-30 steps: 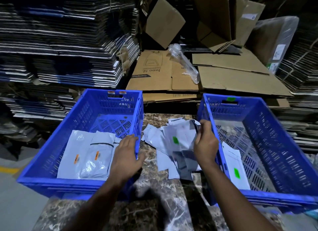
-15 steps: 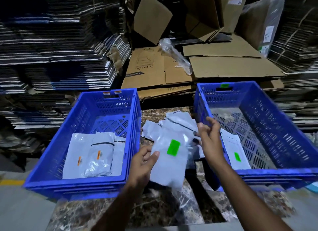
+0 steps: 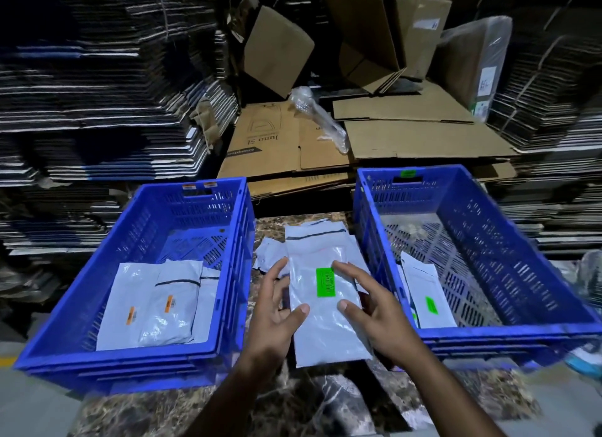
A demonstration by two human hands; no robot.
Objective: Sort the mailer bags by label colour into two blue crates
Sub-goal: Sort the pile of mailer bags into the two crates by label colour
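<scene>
A: What lies in the middle of the frame?
B: A white plastic mailer bag with a green label (image 3: 325,301), lying lengthwise on the dark marble-patterned table (image 3: 293,404), over a loose heap of other white mailer bags (image 3: 312,234) between the two crates.

A: And the hands?
B: The left hand (image 3: 273,316) is at the bag's left edge, fingers spread apart and nearly straight, thumb tip at the bag's surface. The right hand (image 3: 374,309) mirrors it at the right edge, fingers splayed, thumb tip on the bag below the label. Neither curls round the bag; whether the fingertips press it I cannot tell.

A: The crates?
B: The blue slotted plastic crate at left (image 3: 81,306) carries orange tags on its far rim and holds white mailer bags with orange labels (image 3: 163,309). The blue slotted plastic crate at right (image 3: 521,257) has a green tag on its far rim and holds white mailer bags with green labels (image 3: 426,296) in its near left corner.

A: Behind them?
B: Flattened brown cardboard boxes (image 3: 407,136) at upper centre, and tall stacks of folded cartons (image 3: 97,94) at upper left.
</scene>
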